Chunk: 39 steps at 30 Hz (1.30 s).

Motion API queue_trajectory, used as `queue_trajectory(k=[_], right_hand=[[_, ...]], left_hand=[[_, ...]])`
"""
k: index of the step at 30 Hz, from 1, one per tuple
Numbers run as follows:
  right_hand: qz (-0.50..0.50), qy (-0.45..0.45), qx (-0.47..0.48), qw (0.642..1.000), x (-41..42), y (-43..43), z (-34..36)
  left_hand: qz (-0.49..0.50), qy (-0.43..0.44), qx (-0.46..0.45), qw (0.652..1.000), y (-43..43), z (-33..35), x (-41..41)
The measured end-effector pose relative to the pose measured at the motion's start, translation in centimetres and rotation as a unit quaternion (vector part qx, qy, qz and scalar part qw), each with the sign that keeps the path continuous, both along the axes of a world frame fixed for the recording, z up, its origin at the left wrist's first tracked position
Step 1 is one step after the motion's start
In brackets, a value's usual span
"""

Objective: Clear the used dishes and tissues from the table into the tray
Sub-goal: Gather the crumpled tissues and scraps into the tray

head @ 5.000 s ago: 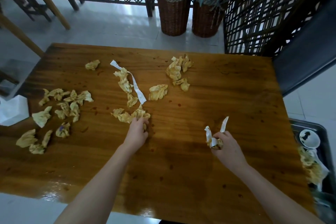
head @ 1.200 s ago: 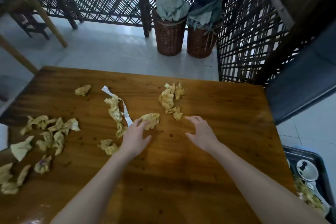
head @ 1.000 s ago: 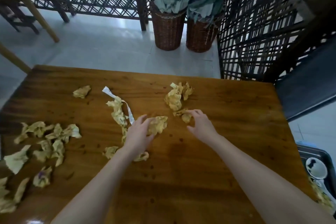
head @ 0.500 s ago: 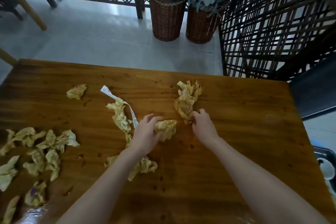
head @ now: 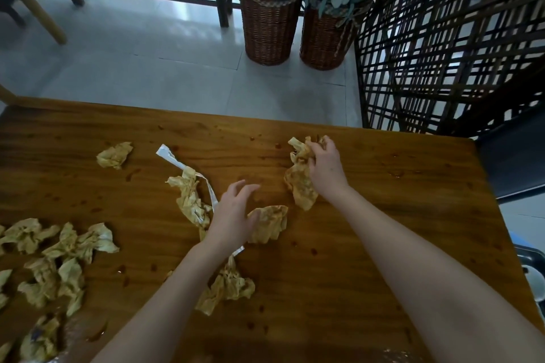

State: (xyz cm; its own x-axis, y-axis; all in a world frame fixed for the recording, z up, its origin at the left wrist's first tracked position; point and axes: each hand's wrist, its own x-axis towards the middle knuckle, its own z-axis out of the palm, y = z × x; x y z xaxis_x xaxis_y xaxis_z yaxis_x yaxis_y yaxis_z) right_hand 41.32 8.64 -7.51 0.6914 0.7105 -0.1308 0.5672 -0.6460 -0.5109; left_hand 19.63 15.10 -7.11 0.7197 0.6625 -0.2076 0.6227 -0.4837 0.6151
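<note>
Crumpled, stained yellowish tissues lie scattered over the wooden table. My right hand curls its fingers round a clump of tissues at the middle right. My left hand hovers with fingers spread, its thumb touching a single tissue. A white paper strip runs through a line of tissues to the left of that hand. Another tissue lies under my left forearm. The dark tray shows only as a sliver at the right edge.
A lone tissue lies at the far left, and a pile of several tissues covers the near left. Two wicker baskets with green cloth stand on the floor beyond the table. A dark lattice screen rises at the right.
My right hand has reached further and closed on the far tissue clump. My left hand has lifted slightly off the single tissue, fingers spread. The camera has moved closer to the table.
</note>
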Motion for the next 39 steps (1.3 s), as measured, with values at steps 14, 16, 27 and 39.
queue_trajectory(k=[14,16,27,39], right_hand=[[-0.027,0.021,0.005,0.999,0.3,-0.3,-1.3],[-0.026,0.024,0.033,0.999,0.1,-0.9,-0.7],[-0.055,0.032,0.097,0.993,-0.8,-6.0,3.2],[-0.093,0.043,0.105,0.989,-1.2,-11.9,4.4]], left_hand=[[0.009,0.001,-0.018,1.000,0.4,-0.3,-0.2],[0.003,0.006,-0.019,1.000,0.1,-0.2,-0.1],[-0.053,0.056,-0.018,0.997,-1.6,0.4,1.0],[-0.095,0.077,0.029,0.992,-2.9,-0.6,2.4]])
